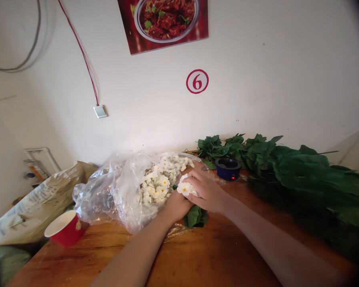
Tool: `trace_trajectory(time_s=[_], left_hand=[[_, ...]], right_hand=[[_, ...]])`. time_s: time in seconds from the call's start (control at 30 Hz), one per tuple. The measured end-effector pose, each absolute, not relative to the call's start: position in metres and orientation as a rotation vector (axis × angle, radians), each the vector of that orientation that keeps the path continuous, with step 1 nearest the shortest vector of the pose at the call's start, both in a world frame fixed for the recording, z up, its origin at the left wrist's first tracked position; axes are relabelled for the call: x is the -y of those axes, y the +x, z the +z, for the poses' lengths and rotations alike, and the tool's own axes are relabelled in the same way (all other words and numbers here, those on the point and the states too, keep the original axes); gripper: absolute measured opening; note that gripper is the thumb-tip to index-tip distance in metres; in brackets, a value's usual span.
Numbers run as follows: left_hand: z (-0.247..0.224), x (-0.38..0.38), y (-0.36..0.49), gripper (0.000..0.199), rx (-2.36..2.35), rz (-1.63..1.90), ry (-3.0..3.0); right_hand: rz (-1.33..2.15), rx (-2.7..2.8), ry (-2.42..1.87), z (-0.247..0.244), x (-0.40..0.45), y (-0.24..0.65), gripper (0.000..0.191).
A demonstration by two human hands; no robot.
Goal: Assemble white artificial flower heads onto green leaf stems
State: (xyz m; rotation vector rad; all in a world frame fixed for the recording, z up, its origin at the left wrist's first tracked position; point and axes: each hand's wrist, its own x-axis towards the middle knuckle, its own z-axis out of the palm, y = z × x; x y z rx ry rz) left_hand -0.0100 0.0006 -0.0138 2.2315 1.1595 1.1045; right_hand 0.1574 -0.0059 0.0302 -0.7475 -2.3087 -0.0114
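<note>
A person's bare hands meet over a wooden tabletop (pixel 221 251), a white flower with a yellow center (pixel 184 189) caught between them. The right hand (pixel 208 192) curls its fingers over the bloom from the far side, grasping it; the left hand (pixel 178 205) sits just below and to the left, its fingers largely hidden, so whether it grips anything cannot be told. The flower faces the camera, framed by the right thumb and fingers and directly above the left hand. Dark green leaves (pixel 195 217) show just beneath the hands. To the left, near the left hand, a clear plastic bag (pixel 100 199) spills a mass of white blossoms (pixel 155 185). Beyond the right hand stands a small blue pot (pixel 227 173), its red light glowing, beside heaped green foliage (pixel 305 171). A red paper cup (pixel 66 232) tilts near the tabletop's left edge.
</note>
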Motion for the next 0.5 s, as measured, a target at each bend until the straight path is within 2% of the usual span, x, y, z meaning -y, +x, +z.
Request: trace_trajectory(time_s=[0.23,0.5], left_hand=[[-0.0141,-0.0018,-0.0093,0.030,-1.168,1.089,2.178],[-0.0173,-0.0039,-0.0136,0.025,-1.122,1.070,2.214]], right_hand=[[0.063,2.300,-0.843,0.0221,0.0084,0.1475,0.021],[0.289,2.239,-0.801,0.0206,0.0082,0.1493,0.033]])
